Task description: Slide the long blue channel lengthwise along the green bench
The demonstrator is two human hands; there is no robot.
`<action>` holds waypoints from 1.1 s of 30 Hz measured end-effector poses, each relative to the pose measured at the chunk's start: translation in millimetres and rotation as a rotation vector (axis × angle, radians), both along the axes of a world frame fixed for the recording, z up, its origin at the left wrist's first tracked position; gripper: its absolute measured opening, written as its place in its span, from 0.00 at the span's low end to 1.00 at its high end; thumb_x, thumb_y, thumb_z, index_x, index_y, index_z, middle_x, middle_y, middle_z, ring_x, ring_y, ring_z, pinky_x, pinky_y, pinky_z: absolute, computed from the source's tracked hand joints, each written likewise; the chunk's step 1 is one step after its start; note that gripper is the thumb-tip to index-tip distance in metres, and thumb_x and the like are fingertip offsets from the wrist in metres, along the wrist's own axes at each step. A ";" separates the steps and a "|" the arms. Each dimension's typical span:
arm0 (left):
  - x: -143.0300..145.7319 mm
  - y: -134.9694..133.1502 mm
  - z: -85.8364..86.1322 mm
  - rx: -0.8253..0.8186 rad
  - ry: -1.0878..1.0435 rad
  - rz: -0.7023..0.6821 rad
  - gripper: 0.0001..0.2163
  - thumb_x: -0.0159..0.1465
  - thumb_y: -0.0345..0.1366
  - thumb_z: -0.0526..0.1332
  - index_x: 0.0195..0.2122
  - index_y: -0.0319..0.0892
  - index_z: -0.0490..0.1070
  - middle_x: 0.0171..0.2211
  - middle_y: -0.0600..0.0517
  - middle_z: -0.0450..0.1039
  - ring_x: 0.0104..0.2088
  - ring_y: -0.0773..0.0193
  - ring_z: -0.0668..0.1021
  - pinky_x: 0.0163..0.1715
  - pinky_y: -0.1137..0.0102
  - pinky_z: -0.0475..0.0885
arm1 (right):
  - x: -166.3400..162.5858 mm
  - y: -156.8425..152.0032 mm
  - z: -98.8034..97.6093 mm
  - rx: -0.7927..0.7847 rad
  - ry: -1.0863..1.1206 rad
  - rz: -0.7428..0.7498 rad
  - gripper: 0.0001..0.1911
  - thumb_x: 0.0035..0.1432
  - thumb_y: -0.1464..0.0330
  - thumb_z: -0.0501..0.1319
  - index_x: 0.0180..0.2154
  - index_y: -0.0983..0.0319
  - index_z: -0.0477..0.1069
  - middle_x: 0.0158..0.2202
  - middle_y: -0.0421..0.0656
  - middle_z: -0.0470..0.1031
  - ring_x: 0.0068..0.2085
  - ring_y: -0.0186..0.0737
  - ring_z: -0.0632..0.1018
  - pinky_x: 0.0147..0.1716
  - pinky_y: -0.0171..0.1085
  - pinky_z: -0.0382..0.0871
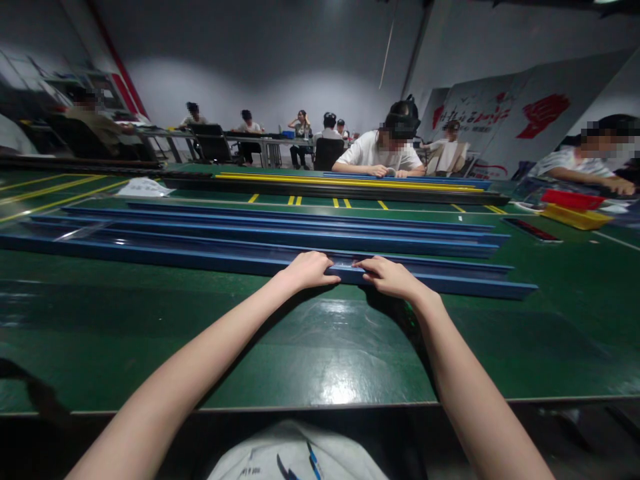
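One long blue channel (240,265) lies lengthwise on the green table (575,273), nearest the wearer; its left end runs out of frame, its right end is visible. Left hand (310,269): at the near wall, thumb on the outer face, fingers bent over the rim, tips hidden inside. Right hand (391,277): just beside it on the same wall, fingers curled at the rim, thumb partly lost in shadow. Cannot tell for either hand whether it pinches the wall or merely rests there. A pale glossy patch shows in the gap between them; nature unclear.

Behind: more blue channels (350,241), overlapping in view, exact count uncertain. Farther: yellow strips (350,181) beside dark bars. Right: a flat dark phone-like object (531,230), screen unreadable. Opposite: a co-worker (373,152), object in hand indistinct. Another person (575,163) is cut off by the right edge.
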State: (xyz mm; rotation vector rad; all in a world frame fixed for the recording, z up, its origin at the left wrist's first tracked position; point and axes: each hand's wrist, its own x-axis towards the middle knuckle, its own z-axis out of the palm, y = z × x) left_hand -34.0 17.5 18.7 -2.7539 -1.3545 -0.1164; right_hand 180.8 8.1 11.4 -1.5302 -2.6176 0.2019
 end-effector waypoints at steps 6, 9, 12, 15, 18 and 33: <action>0.0 0.1 0.9 -0.005 -0.006 0.007 0.18 0.59 0.50 0.53 0.37 0.42 0.74 0.36 0.47 0.75 0.38 0.56 0.76 0.34 0.70 0.68 | 0.1 0.2 -1.0 0.022 0.034 0.041 0.20 0.57 0.69 0.50 0.52 0.56 0.65 0.53 0.39 0.67 0.53 0.41 0.65 0.48 0.40 0.63; 0.0 0.5 0.6 -0.002 -0.006 0.010 0.18 0.59 0.50 0.53 0.36 0.42 0.74 0.36 0.47 0.75 0.38 0.57 0.76 0.33 0.70 0.68 | 0.2 0.6 -1.7 0.037 0.052 0.061 0.20 0.56 0.70 0.51 0.52 0.57 0.65 0.53 0.39 0.67 0.54 0.40 0.65 0.49 0.40 0.62; -0.2 0.0 -1.0 0.014 -0.002 0.003 0.18 0.59 0.50 0.53 0.36 0.41 0.74 0.35 0.47 0.74 0.37 0.56 0.76 0.33 0.70 0.68 | -0.3 0.3 -1.9 0.054 0.058 0.080 0.20 0.56 0.70 0.51 0.51 0.58 0.65 0.53 0.40 0.67 0.54 0.40 0.64 0.51 0.40 0.61; -0.2 -1.7 -3.9 0.066 0.000 -0.014 0.18 0.59 0.49 0.53 0.38 0.41 0.72 0.36 0.47 0.74 0.38 0.56 0.76 0.33 0.69 0.69 | -0.9 -0.7 -1.6 0.072 0.061 0.095 0.19 0.57 0.71 0.50 0.50 0.59 0.66 0.53 0.40 0.67 0.55 0.39 0.64 0.52 0.40 0.59; -0.5 -3.4 -6.7 0.090 -0.002 -0.028 0.19 0.60 0.48 0.52 0.44 0.42 0.70 0.37 0.47 0.74 0.39 0.55 0.75 0.35 0.67 0.69 | -1.1 -0.9 -1.7 0.092 0.064 0.118 0.17 0.57 0.71 0.50 0.47 0.60 0.68 0.53 0.41 0.67 0.54 0.39 0.65 0.54 0.40 0.58; 0.6 -4.4 -6.2 0.056 -0.008 0.002 0.23 0.59 0.48 0.53 0.53 0.44 0.64 0.41 0.46 0.73 0.42 0.54 0.75 0.39 0.66 0.69 | 3.0 3.1 -6.9 0.112 0.122 0.112 0.16 0.56 0.70 0.52 0.46 0.62 0.70 0.51 0.46 0.69 0.52 0.41 0.68 0.51 0.38 0.62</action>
